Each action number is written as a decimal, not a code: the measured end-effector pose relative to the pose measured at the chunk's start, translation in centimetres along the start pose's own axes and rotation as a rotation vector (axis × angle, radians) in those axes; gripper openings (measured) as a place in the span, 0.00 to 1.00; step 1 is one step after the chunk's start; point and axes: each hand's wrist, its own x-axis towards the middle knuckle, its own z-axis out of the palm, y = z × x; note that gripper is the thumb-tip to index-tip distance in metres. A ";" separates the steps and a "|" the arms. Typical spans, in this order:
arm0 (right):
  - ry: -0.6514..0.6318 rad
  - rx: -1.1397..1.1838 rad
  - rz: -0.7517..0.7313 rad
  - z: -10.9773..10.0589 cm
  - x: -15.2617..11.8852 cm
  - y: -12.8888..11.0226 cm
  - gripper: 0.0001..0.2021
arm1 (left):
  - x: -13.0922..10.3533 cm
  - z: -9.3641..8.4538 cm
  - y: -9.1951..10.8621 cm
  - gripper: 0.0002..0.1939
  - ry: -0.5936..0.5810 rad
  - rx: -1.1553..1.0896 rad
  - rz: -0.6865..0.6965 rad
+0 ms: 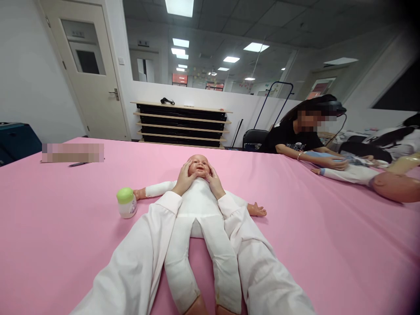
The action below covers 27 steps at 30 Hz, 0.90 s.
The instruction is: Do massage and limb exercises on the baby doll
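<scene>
A baby doll [198,199] with a white cloth body lies on its back on the pink-covered table [288,245], its arms spread and its legs toward me. Both of my hands cup its head. My left hand [184,177] wraps the left side of the face, its thumb by the mouth and chin. On the right side, my right hand [215,181] mirrors it, its thumb also near the chin. The fingertips reach up along the temples. A small jar [127,203] with a green lid stands beside the doll's hand on the left, touching or almost touching it.
To the right, a co-worker [295,131] in a black shirt leans over another doll [361,175]. Back left on the table lie a blurred item [72,153] and a dark pen [78,164]. Behind the table are a stack of boards [182,124] and a black chair [254,139].
</scene>
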 end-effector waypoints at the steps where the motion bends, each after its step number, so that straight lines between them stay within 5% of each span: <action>1: 0.007 -0.022 -0.009 0.0 0.1 0.1 0.38 | 0.0 0.1 0.0 0.31 0.021 0.031 -0.002; 3: 0.018 -0.053 -0.025 -0.1 0.2 0.2 0.39 | 0.0 0.2 0.0 0.34 0.048 0.060 -0.003; 8: 0.043 -0.088 -0.060 0.3 0.0 -0.2 0.38 | 0.1 0.1 -0.2 0.22 0.016 0.011 0.002; 13: 0.077 -0.103 -0.041 0.7 -0.3 -0.7 0.40 | 0.2 0.2 -0.2 0.30 0.033 0.112 0.016; 19: 0.063 -0.020 -0.027 0.5 -0.1 -0.4 0.32 | 0.1 0.2 -0.3 0.24 0.013 0.078 0.016; 23: 0.040 -0.054 -0.028 0.5 -0.1 -0.5 0.42 | 0.0 0.1 0.1 0.35 0.023 0.114 0.020; 27: 0.047 -0.004 -0.002 0.6 -0.3 -0.9 0.38 | 0.1 -0.2 0.1 0.27 -0.008 0.025 -0.016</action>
